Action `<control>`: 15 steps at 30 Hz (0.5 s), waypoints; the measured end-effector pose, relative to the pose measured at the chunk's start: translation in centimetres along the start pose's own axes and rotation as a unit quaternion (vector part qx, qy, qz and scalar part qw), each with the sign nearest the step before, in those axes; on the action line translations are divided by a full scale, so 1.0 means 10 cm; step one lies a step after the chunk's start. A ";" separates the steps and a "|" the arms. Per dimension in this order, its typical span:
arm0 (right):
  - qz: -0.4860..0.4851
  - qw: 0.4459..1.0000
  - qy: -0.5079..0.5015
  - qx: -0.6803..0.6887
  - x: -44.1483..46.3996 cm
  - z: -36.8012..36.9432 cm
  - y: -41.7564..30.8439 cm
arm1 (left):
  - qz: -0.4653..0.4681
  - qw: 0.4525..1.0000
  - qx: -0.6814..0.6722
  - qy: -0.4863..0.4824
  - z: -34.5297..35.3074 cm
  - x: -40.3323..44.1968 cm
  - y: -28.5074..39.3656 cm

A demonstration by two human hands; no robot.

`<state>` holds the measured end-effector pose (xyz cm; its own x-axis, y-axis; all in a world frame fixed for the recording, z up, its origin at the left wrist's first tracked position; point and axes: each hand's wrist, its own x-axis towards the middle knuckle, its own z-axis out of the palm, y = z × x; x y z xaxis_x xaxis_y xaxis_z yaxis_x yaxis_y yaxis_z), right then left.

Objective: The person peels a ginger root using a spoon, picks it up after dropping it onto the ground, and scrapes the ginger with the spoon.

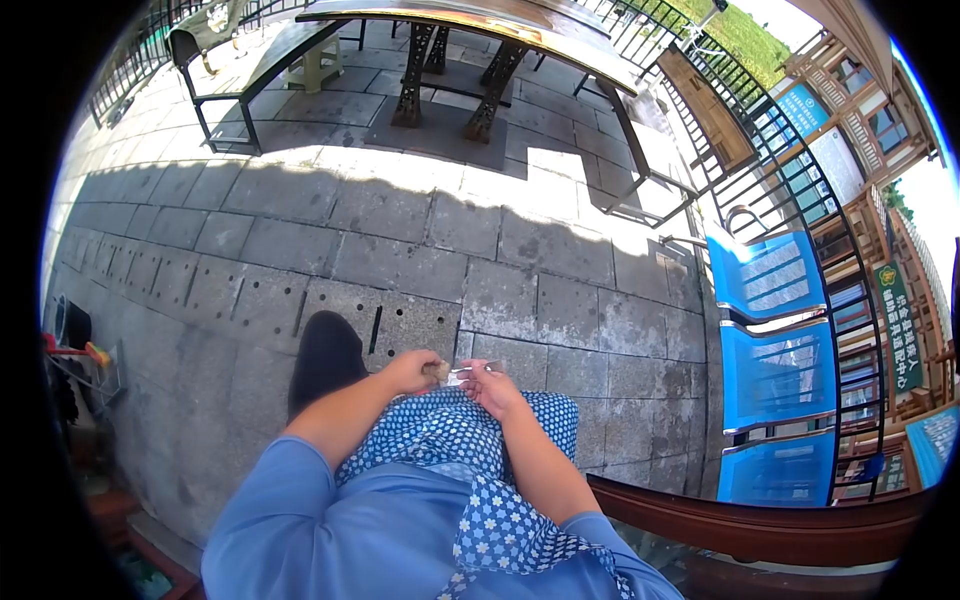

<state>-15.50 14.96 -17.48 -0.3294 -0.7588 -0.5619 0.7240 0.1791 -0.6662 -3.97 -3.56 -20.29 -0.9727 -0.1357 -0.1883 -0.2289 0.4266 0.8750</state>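
My two hands are close together above my lap. The fingers of my left hand are closed around a small light-brown lump, too small to name. A step to its right, my right hand pinches a thin, pale, slender piece that points toward the left hand. Whether that piece touches the lump, I cannot tell. Beneath both hands lies a blue apron with white flowers over my knees. My dark shoe shows beyond the left forearm.
Grey paving stones stretch ahead. A long wooden table on iron legs stands beyond, with benches around it. Blue seats line the right side beside a black railing. Red-handled items are at far left.
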 end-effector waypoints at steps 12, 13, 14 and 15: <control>0.004 1.000 -0.007 0.008 -0.01 0.00 0.00 | 0.003 1.000 -0.016 0.004 0.03 0.02 -0.06; 0.004 1.000 -0.007 0.008 -0.01 0.00 0.00 | 0.003 1.000 -0.016 0.004 0.03 0.02 -0.06; 0.003 1.000 -0.006 0.003 -0.01 0.00 0.00 | 0.008 1.000 -0.010 0.007 0.03 0.02 -0.06; 0.003 1.000 -0.004 -0.003 -0.01 0.01 0.00 | 0.014 1.000 -0.003 0.010 0.02 0.02 -0.05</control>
<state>-15.44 14.97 -17.42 -0.3201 -0.7634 -0.5610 0.7223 0.1865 -0.6659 -4.02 -3.57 -20.82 -0.9775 -0.1427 -0.1552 -0.2021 0.4253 0.8822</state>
